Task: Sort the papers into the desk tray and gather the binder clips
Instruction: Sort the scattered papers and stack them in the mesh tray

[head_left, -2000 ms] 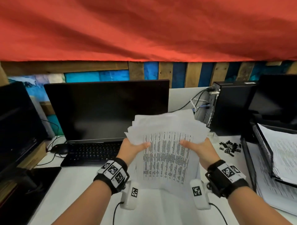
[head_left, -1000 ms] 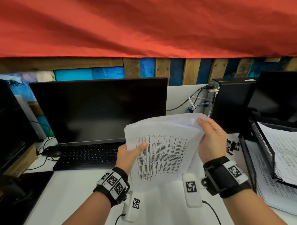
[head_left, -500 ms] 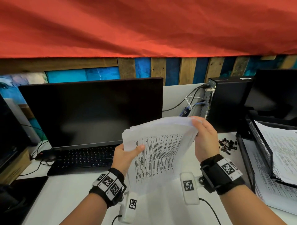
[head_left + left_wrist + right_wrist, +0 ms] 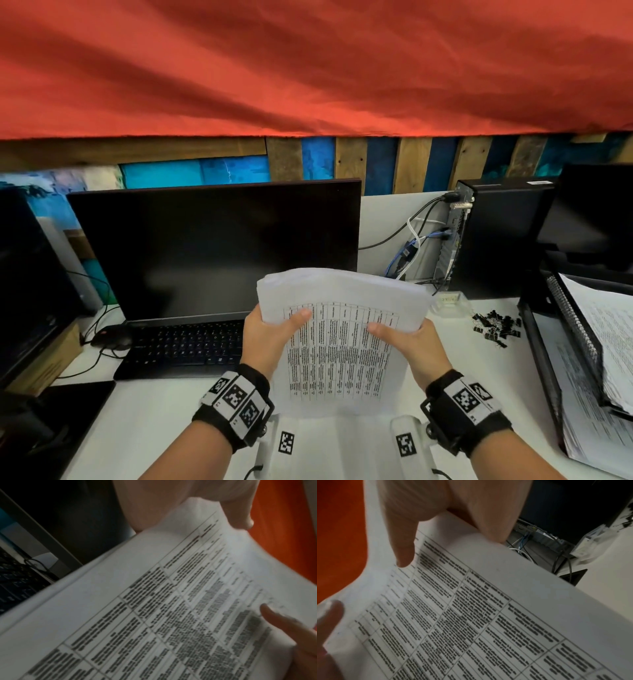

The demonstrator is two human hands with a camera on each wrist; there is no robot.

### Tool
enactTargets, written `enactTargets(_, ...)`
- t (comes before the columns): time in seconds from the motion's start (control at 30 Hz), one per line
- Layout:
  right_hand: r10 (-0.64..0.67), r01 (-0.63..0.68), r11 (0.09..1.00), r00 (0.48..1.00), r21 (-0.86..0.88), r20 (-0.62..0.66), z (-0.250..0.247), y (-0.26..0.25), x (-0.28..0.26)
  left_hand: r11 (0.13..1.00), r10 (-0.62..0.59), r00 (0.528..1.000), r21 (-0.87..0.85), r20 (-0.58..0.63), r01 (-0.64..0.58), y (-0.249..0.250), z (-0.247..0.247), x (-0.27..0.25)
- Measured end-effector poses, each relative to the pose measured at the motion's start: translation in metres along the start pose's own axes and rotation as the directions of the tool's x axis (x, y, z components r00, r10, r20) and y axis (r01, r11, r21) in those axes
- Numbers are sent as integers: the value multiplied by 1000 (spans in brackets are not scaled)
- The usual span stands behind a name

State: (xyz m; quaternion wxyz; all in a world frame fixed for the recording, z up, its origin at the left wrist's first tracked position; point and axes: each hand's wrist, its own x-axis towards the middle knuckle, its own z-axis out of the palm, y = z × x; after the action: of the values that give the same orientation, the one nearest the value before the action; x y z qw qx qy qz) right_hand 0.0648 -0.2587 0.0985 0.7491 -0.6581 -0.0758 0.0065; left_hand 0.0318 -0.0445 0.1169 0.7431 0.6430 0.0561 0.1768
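Desk tray, at 3 o'clock: printed sheets are being held in both tiers. Stack of papers, centre: being gripped upright at both side edges by left hand and right hand, thumbs lying across the printed face. Binder clips: lying loose at 2 o'clock beside the tray.

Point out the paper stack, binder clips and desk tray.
paper stack (image 4: 337,356), head view, middle of the printed top sheet.
binder clips (image 4: 495,327), head view, centre of the loose black pile on the desk.
desk tray (image 4: 570,318), head view, mesh left wall of the upper tier.

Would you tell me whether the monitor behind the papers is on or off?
Off, apparently: the monitor screen is uniformly dark, showing nothing.
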Motion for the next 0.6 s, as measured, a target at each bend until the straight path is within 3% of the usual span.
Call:
enactTargets(0.1,-11,11,1000,999,-13,36,4,-4,-1,993,96,995,-64,-38,-98,11,1,-4)
enactTargets(0.2,-40,40,999,998,-6,43,4,-8,1,973,229,969,8,-89,-229,26,5,-1)
enactTargets(0.3,-47,47,999,998,0,34,5,-9,0,975,223,958,25,-183,-222,33,8,5)
enactTargets(0.4,-55,54,998,998,37,8,4,-9,0,979,203,977,2,-65,-203,28,2,7)
enactTargets(0.47,-63,63,997,998,52,2,4,-8,0,994,107,993,33,41,-108,13,-6,5)
enactTargets(0.6,-56,56,998,998,43,-4,2,-4,1,968,-208,975,158,83,193,-32,-18,-8)
